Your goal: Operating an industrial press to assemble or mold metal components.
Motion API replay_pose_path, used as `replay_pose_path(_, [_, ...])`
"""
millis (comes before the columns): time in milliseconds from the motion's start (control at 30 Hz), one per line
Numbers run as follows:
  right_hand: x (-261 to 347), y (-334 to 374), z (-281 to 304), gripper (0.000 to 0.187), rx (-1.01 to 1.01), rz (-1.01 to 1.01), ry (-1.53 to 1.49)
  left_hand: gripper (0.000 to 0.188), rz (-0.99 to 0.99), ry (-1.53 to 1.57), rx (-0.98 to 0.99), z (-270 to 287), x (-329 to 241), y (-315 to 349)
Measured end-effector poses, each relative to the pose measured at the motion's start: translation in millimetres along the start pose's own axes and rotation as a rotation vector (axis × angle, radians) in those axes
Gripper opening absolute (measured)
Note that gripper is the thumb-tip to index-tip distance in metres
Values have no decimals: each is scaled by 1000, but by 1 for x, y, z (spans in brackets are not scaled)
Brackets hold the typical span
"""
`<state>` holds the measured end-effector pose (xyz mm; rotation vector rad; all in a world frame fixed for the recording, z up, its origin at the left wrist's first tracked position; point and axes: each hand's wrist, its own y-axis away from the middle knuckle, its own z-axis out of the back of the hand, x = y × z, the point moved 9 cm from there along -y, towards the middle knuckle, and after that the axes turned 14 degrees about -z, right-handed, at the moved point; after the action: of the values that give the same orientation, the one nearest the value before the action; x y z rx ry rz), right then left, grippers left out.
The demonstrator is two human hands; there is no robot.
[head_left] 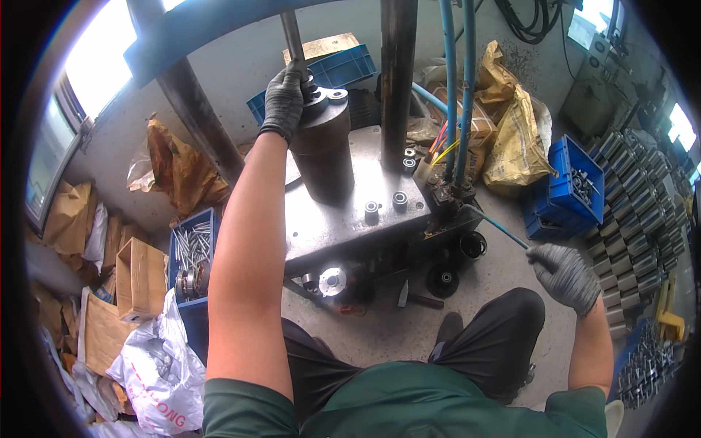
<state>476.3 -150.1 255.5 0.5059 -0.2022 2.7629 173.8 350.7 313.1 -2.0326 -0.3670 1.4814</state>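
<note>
My left hand [283,102], in a dark grey glove, is closed around the lower end of an upright steel rod [291,33]. The rod stands over the top of a dark metal cylinder [321,164], and a small ring-shaped part [337,95] lies on that top beside my fingers. Under the cylinder is the steel bed [328,230] of a press, with a bearing [372,212] and a second bearing [399,201] near its right front corner. Off to the right, my gloved right hand [566,277] grips the end of a thin blue-green lever [504,228].
Thick steel columns [398,80] and blue pipes [458,87] rise behind the bed. A hammer [418,298] lies on the floor. Blue bins [577,179] and stacked metal tubes [621,219] stand right; a bin of bolts [191,248] and a white bag [161,365] are left.
</note>
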Motion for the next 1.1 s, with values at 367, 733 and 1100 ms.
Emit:
replay_pose_path(367, [51, -148, 119, 23, -759, 297, -15, 46, 17, 40, -17, 2, 4, -3])
replay_pose_path(733, [10, -195, 126, 27, -662, 25, 54, 56, -61, -35, -108, 9, 4, -2])
replay_pose_path(1100, [23, -201, 123, 24, -608, 6, 242, 32, -296, -473, -214, 25, -24, -4])
